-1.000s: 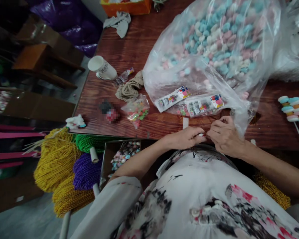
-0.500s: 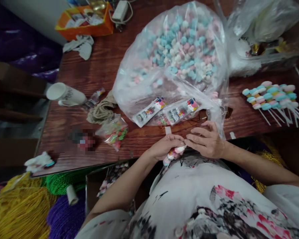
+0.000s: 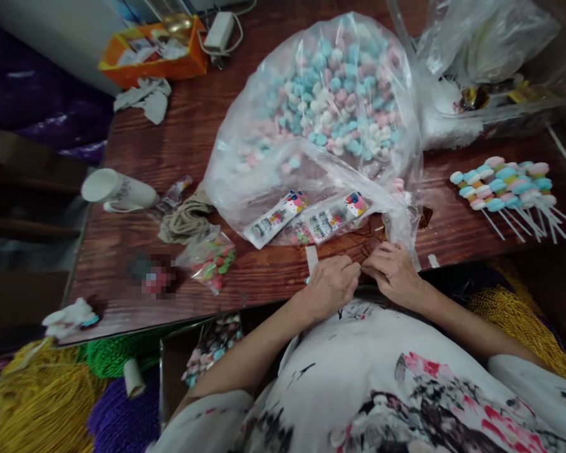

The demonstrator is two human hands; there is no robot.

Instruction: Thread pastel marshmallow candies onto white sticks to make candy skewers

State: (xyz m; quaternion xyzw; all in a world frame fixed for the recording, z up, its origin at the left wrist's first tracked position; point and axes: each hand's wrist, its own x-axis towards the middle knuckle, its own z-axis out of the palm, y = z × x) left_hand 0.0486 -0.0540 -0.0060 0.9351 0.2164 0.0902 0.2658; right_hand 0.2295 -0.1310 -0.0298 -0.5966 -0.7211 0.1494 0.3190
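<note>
My left hand (image 3: 332,283) is closed, palm down, at the table's front edge. Under its outer side shows a bit of pale blue, the end of a wrapped marshmallow stick (image 3: 308,280); the hand covers the rest. Close beside it, fingertip to fingertip, my right hand (image 3: 391,270) is pinched shut, and what lies between its fingers is hidden. Just beyond the hands sits a large clear bag (image 3: 245,132) of pink, white and blue marshmallows. Two stacks of printed wrappers, a left stack (image 3: 276,219) and a right stack (image 3: 338,217), lie against it.
Finished-looking marshmallow skewers (image 3: 509,182) lie at the right. Leftward are a white mug (image 3: 122,190), a coiled cloth strip (image 3: 186,219) and a small bag of coloured candies (image 3: 214,259). An orange box (image 3: 153,53) stands at the back. Yellow cord bundles (image 3: 33,402) hang below the table.
The view has swung right. Half a second ago the marshmallow stick showed in my left hand and my right fingers were spread; now both hands are closed together, covering most of it.
</note>
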